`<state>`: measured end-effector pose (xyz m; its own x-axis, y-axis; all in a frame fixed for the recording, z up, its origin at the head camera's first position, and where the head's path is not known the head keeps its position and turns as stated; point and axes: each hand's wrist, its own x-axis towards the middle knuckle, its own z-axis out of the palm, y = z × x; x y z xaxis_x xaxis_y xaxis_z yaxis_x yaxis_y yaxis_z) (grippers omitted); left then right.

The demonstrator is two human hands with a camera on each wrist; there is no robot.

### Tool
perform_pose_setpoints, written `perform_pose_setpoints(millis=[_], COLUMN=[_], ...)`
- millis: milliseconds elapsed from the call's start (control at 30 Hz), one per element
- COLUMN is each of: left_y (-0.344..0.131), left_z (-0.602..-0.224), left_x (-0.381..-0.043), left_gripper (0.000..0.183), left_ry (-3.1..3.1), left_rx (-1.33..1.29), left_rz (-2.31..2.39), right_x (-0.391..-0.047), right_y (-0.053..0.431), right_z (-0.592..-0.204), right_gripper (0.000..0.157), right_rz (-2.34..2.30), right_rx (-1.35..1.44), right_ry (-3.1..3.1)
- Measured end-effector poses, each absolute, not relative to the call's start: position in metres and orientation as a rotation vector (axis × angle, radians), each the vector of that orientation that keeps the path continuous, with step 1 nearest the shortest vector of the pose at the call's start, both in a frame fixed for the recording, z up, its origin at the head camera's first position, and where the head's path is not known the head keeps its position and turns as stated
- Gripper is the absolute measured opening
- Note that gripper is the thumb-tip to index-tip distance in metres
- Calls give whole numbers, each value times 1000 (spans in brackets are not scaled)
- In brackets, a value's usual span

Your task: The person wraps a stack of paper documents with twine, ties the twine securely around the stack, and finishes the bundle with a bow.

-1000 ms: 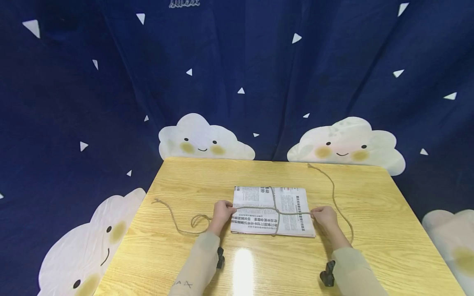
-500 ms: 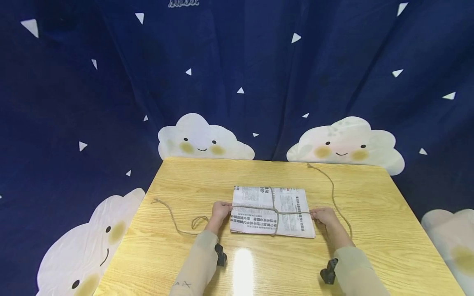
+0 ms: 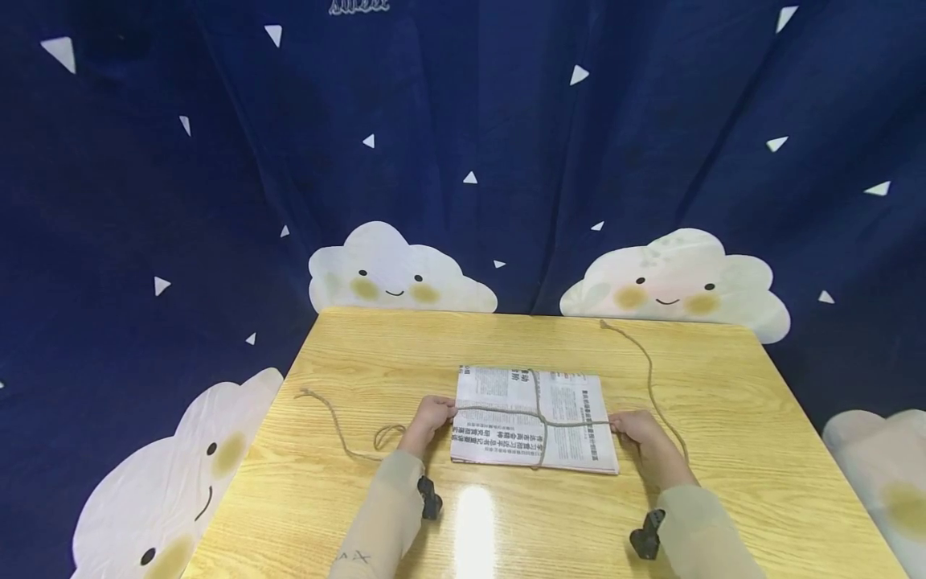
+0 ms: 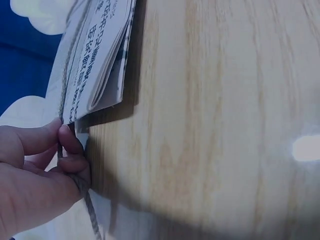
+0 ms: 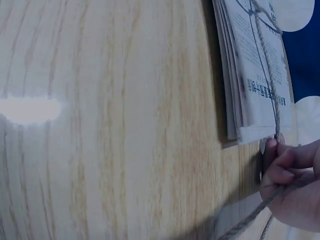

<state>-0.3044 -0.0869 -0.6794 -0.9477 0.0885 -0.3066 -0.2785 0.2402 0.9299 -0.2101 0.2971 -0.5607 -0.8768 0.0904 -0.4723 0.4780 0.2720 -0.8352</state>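
A folded stack of newspapers (image 3: 499, 394) lies on the table, with twine (image 3: 499, 411) crossing over its top in both directions. The twine strands meet at a crossing right of the stack's middle. At the stack's left edge my left hand (image 3: 432, 415) pinches the twine between thumb and fingers; in the left wrist view the twine (image 4: 64, 90) runs along the newspaper and out below the curled fingers. My right hand (image 3: 637, 426) pinches the other side of the twine (image 5: 274, 95) at the right edge, its fingers curled round the strand.
A loose twine tail with a small loop (image 3: 333, 414) lies on the wooden table (image 3: 405, 346) at left. Another tail (image 3: 649, 370) curves toward the back edge at right. A blue curtain (image 3: 434, 96) with white clouds hangs behind the table.
The newspaper stack has shifted slightly toward me, its right side a bit more. Both hands keep their pinch on the twine and have moved only slightly.
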Motion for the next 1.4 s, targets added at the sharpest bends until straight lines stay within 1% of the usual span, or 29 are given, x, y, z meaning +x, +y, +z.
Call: perform_pose_setpoints(millis=[33, 67, 133, 167, 300, 400, 533, 600, 633, 733, 767, 867, 933, 967, 1000, 1233, 1400], left_y=[-88, -86, -87, -87, -93, -92, -82, -77, -76, -79, -82, -87, -87, -88, -86, -87, -89], left_z=[-685, -680, -687, -685, -716, -697, -620, -589, -581, -576, -591, -595, -593, -590, -573, -536, -531], left_x=[-306, -302, -304, -303, -315, -306, -271, -257, -253, -251, -257, -257, -257, -256, -250, -246, -258], left_gripper=[23, 21, 20, 22, 19, 20, 23, 25, 26, 27, 26, 27, 28, 28, 29, 26, 25], left_ry=[2223, 2255, 2251, 2246, 2199, 2188, 2209, 2216, 2219, 2193, 2172, 2099, 2074, 2069, 2083, 2191, 2230], left_rx=[-156, -156, -116, -136, -51, -45, -100, -156, -150, -82, 10, 89, 89, 89, 29, 107, 131], left_rz=[1769, 1758, 1807, 1788, 1906, 1902, 1838, 1796, 1790, 1813, 1862, 1932, 1954, 1961, 1933, 1894, 1919], right_x=[-210, -209, -209, -208, -207, -205, -203, -203, -204, -205, -205, -204, -205, -205, -205, -211, -215], right_y=[297, 297, 298, 298, 300, 301, 299, 299, 299, 300, 301, 304, 307, 308, 309, 313, 312], right_z=[-560, -559, -557, -556, -554, -555, -557, -559, -560, -562, -563, -563, -563, -563, -562, -553, -540], right_gripper=[24, 23, 22, 22, 25, 31, 38, 38, 38, 36, 36, 35, 36, 36, 36, 36, 34], right_rz=[-1597, -1564, -1535, -1540, -1558, -1606, -1718, -1735, -1742, -1711, -1713, -1695, -1718, -1734, -1746, -1834, -1918], right_rx=[507, 505, 499, 485, 462, 480, 548, 557, 561, 568, 578, 602, 588, 572, 564, 434, 277], right_ry=[2251, 2284, 2321, 2326, 2340, 2291, 2146, 2113, 2096, 2125, 2118, 2131, 2125, 2123, 2123, 2168, 2234])
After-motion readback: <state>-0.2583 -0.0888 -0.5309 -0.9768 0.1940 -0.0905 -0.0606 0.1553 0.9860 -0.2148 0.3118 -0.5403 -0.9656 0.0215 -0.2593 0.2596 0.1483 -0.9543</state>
